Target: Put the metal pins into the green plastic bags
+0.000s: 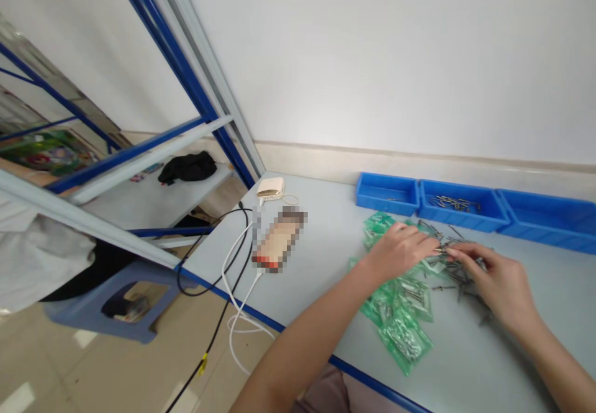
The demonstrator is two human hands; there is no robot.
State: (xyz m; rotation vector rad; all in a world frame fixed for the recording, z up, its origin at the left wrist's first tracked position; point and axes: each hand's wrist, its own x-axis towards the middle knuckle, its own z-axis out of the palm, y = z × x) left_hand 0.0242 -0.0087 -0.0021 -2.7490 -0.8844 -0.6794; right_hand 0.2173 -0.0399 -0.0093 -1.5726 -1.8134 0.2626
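My left hand point(403, 248) is above the green plastic packets point(410, 338), its fingers closed in a pinch. Opposite it, my right hand point(500, 279) pinches with thumb and index finger. Their fingertips meet at a small, thin, screw-like metal part point(440, 249), brass-coloured at the visible end. Beneath and around the right hand lies a loose pile of thin metal parts point(460, 270), partly covered by the fingers. Several packets with metal parts inside overlap beneath the left forearm.
Three blue bins stand along the wall: a left bin point(388, 200), a middle bin point(460, 214) with metal parts, and a right bin point(549, 226). A blurred-out phone-like device point(279, 239), white cables point(226, 264) and a cream box point(270, 187) occupy the table's left. A blue stool point(112, 307) stands beside.
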